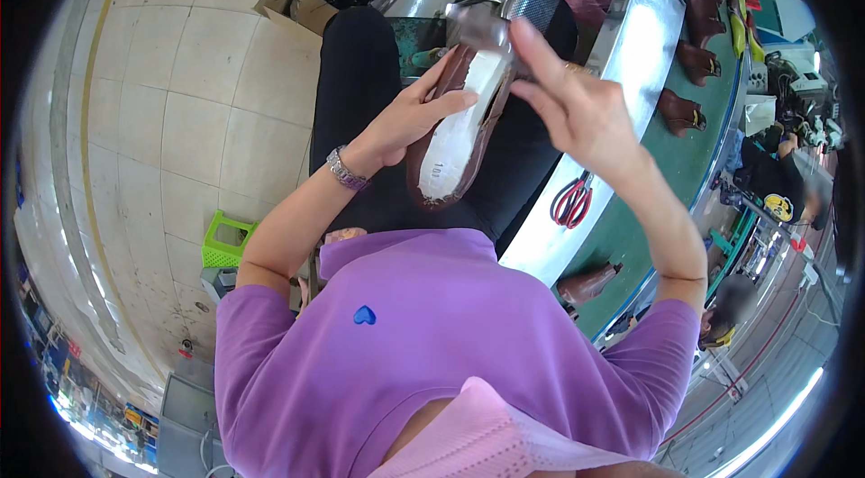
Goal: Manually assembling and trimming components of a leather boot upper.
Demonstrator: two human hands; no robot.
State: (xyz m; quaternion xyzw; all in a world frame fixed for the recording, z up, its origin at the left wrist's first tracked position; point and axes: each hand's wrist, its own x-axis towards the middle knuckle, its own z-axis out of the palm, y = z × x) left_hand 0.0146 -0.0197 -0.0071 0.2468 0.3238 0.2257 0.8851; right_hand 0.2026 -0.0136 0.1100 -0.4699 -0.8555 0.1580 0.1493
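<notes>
A brown leather shoe (415, 164) lies sole up over my lap, its white bottom (443, 154) facing me and its rounded toe end toward my body. My left hand (416, 120) is closed on its side, with the thumb across the white bottom. Over the shoe's far end, my right hand (581, 104) is somewhat smeared by motion. Its index finger reaches forward while the other fingers look bent. At that fingertip a blurred, grey-brown, shiny thing (478, 27) covers the shoe's far end. Its kind and the exact grip on it are unclear.
Red-handled pliers or cutters (570, 200) lie on the metal ledge (541, 248) at my right. Beyond it, a green belt (662, 149) carries several brown boots (680, 111). A cardboard box (311, 11) with black scraps stands ahead; a green stool (225, 239) is at left.
</notes>
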